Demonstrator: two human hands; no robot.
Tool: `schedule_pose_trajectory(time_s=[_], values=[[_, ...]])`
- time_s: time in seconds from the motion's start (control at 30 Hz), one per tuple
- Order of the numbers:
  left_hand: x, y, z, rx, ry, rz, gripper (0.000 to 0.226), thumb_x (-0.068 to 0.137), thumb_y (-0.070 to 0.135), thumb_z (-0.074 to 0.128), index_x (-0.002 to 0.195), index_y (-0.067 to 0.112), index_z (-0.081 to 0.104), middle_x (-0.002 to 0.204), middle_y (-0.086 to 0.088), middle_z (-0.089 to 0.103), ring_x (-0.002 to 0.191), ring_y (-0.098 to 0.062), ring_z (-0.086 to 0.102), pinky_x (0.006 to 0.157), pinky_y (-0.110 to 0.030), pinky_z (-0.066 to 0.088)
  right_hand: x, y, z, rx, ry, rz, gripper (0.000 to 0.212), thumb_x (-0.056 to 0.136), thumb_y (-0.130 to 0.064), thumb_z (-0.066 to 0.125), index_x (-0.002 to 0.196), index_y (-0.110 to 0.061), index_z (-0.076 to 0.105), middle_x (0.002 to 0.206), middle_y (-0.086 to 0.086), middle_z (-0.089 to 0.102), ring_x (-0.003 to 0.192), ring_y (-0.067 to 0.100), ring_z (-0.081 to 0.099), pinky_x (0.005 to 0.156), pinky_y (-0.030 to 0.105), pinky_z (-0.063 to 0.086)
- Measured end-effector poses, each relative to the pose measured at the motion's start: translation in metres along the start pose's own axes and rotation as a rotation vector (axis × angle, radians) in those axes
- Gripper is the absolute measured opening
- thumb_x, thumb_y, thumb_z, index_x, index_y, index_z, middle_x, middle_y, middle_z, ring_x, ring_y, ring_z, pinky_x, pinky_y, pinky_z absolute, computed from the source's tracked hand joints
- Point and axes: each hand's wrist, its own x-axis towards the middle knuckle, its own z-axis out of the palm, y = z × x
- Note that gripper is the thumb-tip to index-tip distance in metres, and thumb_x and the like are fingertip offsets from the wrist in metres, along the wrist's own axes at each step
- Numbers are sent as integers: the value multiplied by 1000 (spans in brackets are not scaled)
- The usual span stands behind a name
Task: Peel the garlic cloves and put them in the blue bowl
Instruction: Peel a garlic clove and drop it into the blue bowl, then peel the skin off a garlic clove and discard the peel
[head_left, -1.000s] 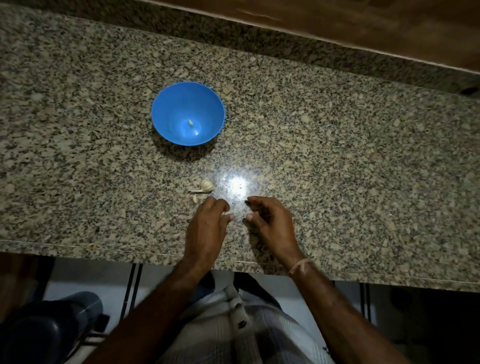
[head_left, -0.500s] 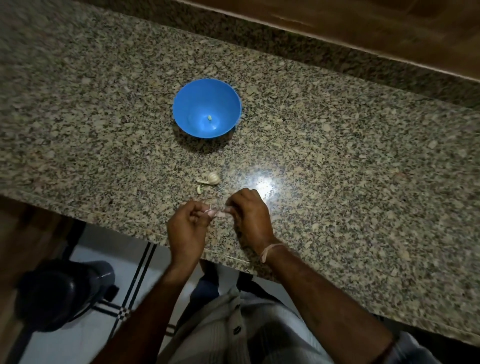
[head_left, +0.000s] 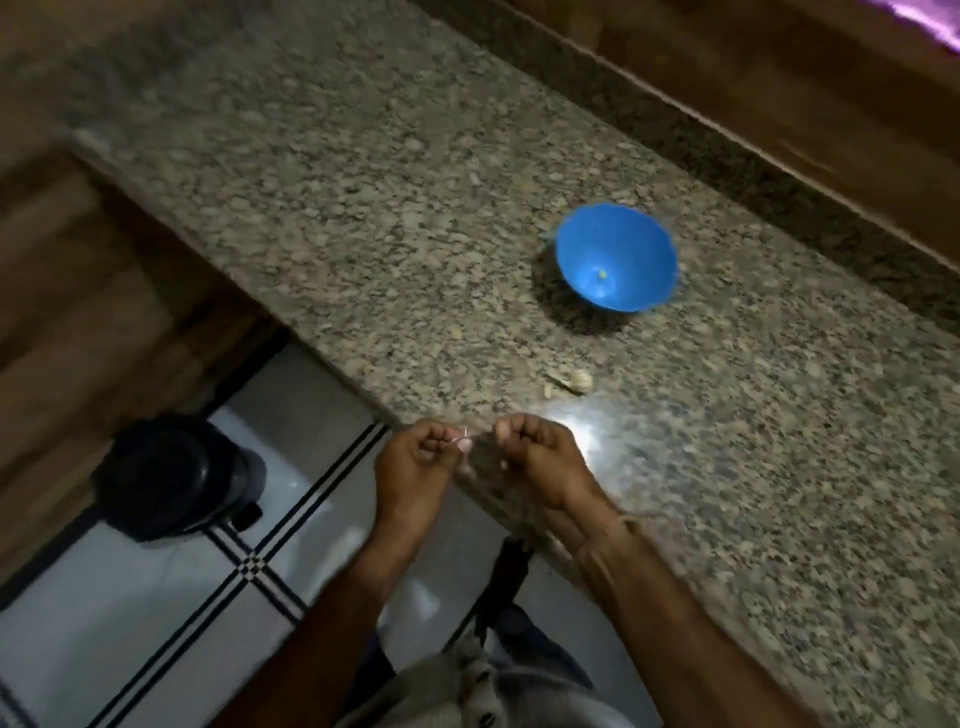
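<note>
Head view: the left hand (head_left: 415, 465) has its fingers curled, pinching a small pale garlic clove (head_left: 461, 442) over the near edge of the tabletop (head_left: 363, 208). The right hand (head_left: 545, 462) sits just beside it at 3 o'clock, fingers also curled. Blur hides whether it grips any skin. The clove looks light and firm, its papery skin likely brittle and the bare flesh slick. It is best pinched by its ends while a nail lifts skin from the root tip. The blue bowl (head_left: 644, 244) stands well apart at 1 o'clock from the hands, one peeled clove (head_left: 601, 274) inside, with a garlic piece (head_left: 579, 382) on the tabletop between
</note>
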Motion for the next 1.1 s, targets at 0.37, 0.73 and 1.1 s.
schedule_pose_trajectory(time_s=[0.37, 0.73, 1.1], values=[[-4, -137, -316, -179, 447, -209, 10, 79, 30, 81, 78, 23, 73, 77, 5, 77, 78, -13, 73, 78, -39, 58, 30, 121, 328, -173, -354, 237, 29, 103, 2, 56, 76, -6, 63, 55, 2, 58, 53, 9, 52, 54, 18, 49], [44, -233, -476, -161, 614, -367, 6, 92, 16, 77, 87, 15, 74, 82, 7, 74, 71, 7, 65, 60, -2, 43, 99, 200, 505, -350, -385, 326, 24, 102, 1, 57, 83, -8, 67, 65, 4, 60, 61, 13, 54, 58, 22, 52], [173, -425, -482, -509, 422, -919, 13, 70, 24, 80, 70, 13, 75, 75, -18, 72, 73, -28, 62, 69, -35, 45, 253, 373, 552, -561, -263, 650, 17, 99, -2, 66, 83, -2, 71, 73, 11, 67, 66, 18, 64, 63, 27, 56]])
